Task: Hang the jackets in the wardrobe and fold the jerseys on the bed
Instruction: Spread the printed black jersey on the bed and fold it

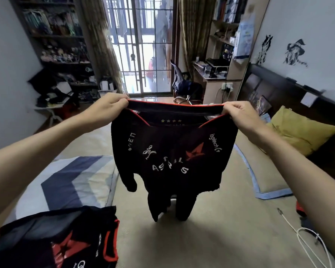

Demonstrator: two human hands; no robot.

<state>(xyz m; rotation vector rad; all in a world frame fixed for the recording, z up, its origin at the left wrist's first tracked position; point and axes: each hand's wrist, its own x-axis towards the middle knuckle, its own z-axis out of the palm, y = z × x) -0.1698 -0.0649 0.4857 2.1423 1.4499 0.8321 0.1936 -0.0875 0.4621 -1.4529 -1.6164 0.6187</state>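
Bedroom layout: bed in the foreground, barred glass door at the far end, shelves at left, desk at right.

Jersey: black with red trim, held up in the air above the bed, front facing the camera. White lettering and a red star mark show on the chest. The body and sleeves hang down free; the lower edge does not touch the bed.

Left hand: pinches the jersey's upper edge at the left corner, fingers curled over the fabric.

Right hand: pinches the same edge at the right corner, fingers curled over the fabric. The edge is stretched taut between both hands.

Second jersey: black and red, lies flat on the bed at lower left, beside a striped blanket.

Yellow pillow: lies at the right, against the headboard. White cable: lies on the bed at lower right.
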